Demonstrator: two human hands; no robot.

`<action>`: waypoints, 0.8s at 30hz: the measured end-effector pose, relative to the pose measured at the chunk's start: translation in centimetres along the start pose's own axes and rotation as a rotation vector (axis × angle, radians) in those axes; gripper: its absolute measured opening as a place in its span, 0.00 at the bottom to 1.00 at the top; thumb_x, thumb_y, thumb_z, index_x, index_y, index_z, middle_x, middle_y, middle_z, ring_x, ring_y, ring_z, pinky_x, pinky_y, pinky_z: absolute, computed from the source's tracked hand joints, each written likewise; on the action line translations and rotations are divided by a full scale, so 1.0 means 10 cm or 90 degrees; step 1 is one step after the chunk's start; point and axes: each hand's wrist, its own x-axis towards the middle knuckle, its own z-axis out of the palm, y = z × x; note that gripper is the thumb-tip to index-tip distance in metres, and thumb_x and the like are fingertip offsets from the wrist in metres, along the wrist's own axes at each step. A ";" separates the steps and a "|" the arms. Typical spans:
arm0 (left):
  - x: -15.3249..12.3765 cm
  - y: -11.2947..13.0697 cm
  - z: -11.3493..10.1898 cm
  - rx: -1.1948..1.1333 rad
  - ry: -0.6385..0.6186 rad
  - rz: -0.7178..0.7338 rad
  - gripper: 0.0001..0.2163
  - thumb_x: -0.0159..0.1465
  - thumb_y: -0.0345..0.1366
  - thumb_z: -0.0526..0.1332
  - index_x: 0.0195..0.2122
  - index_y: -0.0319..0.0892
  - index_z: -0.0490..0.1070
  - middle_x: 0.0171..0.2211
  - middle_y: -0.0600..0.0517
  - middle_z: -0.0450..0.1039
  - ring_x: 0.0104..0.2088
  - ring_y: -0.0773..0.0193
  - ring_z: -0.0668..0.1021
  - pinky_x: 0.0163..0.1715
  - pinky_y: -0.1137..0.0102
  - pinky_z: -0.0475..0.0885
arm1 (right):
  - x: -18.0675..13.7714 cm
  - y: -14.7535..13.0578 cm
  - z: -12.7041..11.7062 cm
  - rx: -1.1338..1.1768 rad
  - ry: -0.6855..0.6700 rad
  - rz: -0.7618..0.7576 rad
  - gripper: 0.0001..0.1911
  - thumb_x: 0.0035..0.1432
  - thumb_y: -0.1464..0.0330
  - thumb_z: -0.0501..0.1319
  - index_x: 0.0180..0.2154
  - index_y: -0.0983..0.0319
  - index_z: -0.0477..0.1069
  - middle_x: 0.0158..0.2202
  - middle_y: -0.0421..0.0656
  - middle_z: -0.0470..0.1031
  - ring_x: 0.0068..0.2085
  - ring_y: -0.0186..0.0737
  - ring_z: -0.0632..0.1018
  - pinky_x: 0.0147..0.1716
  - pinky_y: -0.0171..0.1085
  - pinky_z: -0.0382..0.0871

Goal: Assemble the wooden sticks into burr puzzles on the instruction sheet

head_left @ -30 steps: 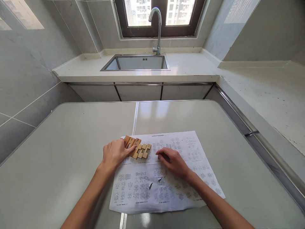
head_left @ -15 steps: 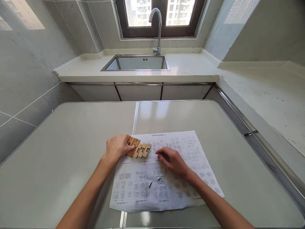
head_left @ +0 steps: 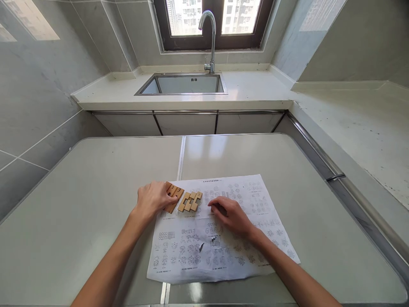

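A printed sheet of diagrams [head_left: 223, 238] lies on the grey table [head_left: 96, 179]. At its top left lie notched wooden puzzle bars. My left hand [head_left: 153, 198] has its fingers closed on two numbered wooden bars [head_left: 173, 194], which sit slightly apart from the other wooden bars [head_left: 191, 201] to their right. My right hand [head_left: 231, 216] rests on the sheet just right of those bars, fingers curled under; whether it holds anything is hidden.
Beyond the table, a counter holds a steel sink [head_left: 183, 84] with a curved tap [head_left: 209, 34] under a window. A second counter [head_left: 361, 128] runs along the right with a metal rail [head_left: 335, 177]. Tiled wall stands on the left.
My left hand has slid two numbered bars to the left, opening a gap between them and the remaining bars. My right hand has stayed in place.
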 end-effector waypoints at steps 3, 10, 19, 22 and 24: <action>-0.03 -0.04 0.01 -0.015 0.008 0.006 0.14 0.55 0.52 0.61 0.28 0.46 0.72 0.27 0.45 0.79 0.31 0.49 0.81 0.28 0.65 0.60 | 0.00 0.00 0.00 0.000 -0.002 0.002 0.09 0.70 0.70 0.57 0.45 0.56 0.76 0.39 0.44 0.81 0.39 0.44 0.80 0.41 0.43 0.73; -0.15 -0.05 -0.09 -0.042 0.043 0.008 0.15 0.55 0.53 0.62 0.29 0.46 0.75 0.26 0.47 0.79 0.29 0.49 0.80 0.27 0.65 0.61 | 0.00 -0.05 -0.04 0.096 -0.017 0.029 0.08 0.71 0.63 0.59 0.46 0.57 0.76 0.39 0.45 0.81 0.39 0.44 0.80 0.42 0.45 0.75; -0.56 0.56 -0.40 -0.119 0.027 0.130 0.16 0.56 0.53 0.65 0.33 0.45 0.78 0.28 0.48 0.81 0.29 0.53 0.81 0.28 0.66 0.64 | -0.01 -0.23 -0.01 0.786 -0.238 0.136 0.53 0.53 0.43 0.73 0.72 0.44 0.51 0.73 0.52 0.57 0.68 0.59 0.69 0.55 0.59 0.75; -0.66 0.91 -0.24 -0.082 0.034 0.203 0.15 0.55 0.51 0.68 0.32 0.44 0.77 0.30 0.44 0.81 0.32 0.48 0.82 0.30 0.63 0.67 | -0.06 -0.17 0.05 0.819 -0.209 0.186 0.46 0.55 0.40 0.69 0.69 0.47 0.60 0.68 0.51 0.66 0.60 0.56 0.76 0.55 0.56 0.75; -0.69 1.09 -0.11 -0.070 0.038 0.238 0.11 0.56 0.46 0.68 0.30 0.44 0.76 0.31 0.41 0.81 0.35 0.45 0.83 0.33 0.61 0.69 | -0.08 -0.12 0.07 0.803 -0.149 0.232 0.39 0.62 0.42 0.65 0.68 0.48 0.63 0.62 0.49 0.73 0.56 0.52 0.79 0.53 0.51 0.76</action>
